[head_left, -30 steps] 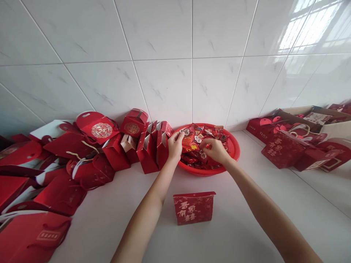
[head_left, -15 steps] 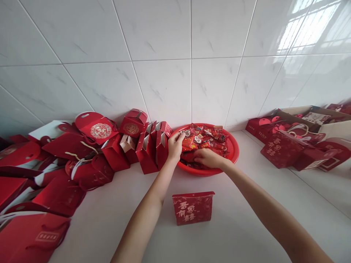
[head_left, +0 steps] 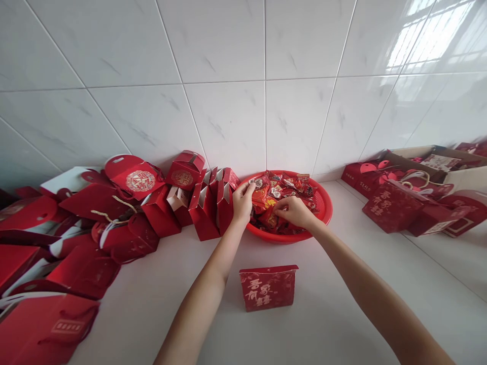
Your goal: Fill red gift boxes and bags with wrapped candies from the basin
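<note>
Left hand (head_left: 242, 202) pinches packets (head_left: 259, 195); right hand (head_left: 294, 212), one packet (head_left: 268, 220).
Points down-left, long axis unclear; table (head_left: 213, 324) separates basin (head_left: 325, 205) from box (head_left: 268, 289).

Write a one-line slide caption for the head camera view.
Left hand and right hand handling wrapped packets in a red basket, a red box standing in front.

Tiled wall (head_left: 228, 45), window reflection (head_left: 428, 43), pale countertop (head_left: 323, 314)
</note>
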Available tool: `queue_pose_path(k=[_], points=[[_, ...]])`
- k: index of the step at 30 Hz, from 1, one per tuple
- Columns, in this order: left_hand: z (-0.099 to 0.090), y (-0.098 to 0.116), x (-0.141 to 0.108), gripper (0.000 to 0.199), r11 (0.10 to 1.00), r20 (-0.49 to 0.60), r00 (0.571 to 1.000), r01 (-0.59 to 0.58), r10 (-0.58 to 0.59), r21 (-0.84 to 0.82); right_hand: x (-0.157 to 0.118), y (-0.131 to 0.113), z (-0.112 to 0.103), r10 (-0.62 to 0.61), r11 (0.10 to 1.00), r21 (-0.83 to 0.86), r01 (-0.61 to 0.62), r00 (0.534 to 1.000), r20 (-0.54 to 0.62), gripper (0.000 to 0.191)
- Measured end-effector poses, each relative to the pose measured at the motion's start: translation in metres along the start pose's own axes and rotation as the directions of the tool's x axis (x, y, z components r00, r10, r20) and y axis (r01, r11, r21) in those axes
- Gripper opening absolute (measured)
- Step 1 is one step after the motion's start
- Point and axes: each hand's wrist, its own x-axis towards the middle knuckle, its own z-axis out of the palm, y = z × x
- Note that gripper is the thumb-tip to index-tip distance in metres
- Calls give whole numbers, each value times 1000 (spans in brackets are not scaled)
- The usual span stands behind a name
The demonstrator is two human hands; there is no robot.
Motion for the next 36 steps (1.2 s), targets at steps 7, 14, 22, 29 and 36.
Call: queue_pose_path(k=[7, 14, 22, 29, 36], points=[[-1, -2, 3, 25, 1000, -47, 999, -12, 11, -5, -1, 1, -1, 69, 993, -86, -76, 995, -77, 14], [-2, -5, 7, 15, 997, -111, 994, -4, -5, -79, 9, -9, -5, -10, 969, -248, -11, 996, -83, 23], [-3, -6, 9, 17, 997, -144, 989, 13, -24, -78, 33, -42, 13, -63, 835, -511, 206, 957, 282, 27], [-3, -7, 10, 19, 996, -131, 991, -10, -2, -89, 29, -33, 8, 23, 828, -546, 125, 966, 256, 14], [-4, -8, 9, 19, 995, -125, 992, -18, 5, -98, 28, -21, 3, 12, 957, -290, 15, 996, 92, 19]])
